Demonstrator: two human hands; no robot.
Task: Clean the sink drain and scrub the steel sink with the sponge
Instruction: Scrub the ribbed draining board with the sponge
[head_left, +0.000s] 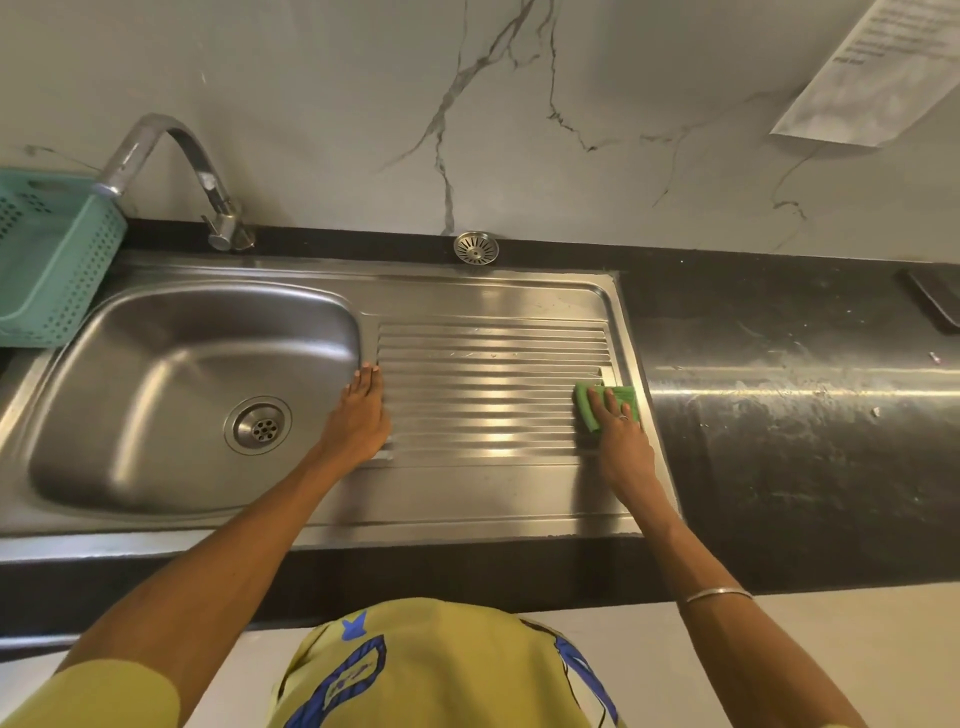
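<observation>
The steel sink (156, 374) has a bowl on the left with a round drain (258, 425) and a ribbed drainboard (488, 395) on the right. My right hand (621, 441) presses a green sponge (597, 402) flat on the right end of the ribs. My left hand (358, 415) lies flat, palm down, on the drainboard's left edge beside the bowl and holds nothing. A loose metal drain strainer (476, 247) rests on the black ledge behind the drainboard.
A curved steel tap (208, 182) stands behind the bowl. A teal perforated basket (47, 260) sits at the far left. Black counter (805, 415) with pale smears extends right, with a dark flat object (935, 304) near its back. A paper sheet (878, 67) hangs on the marble wall.
</observation>
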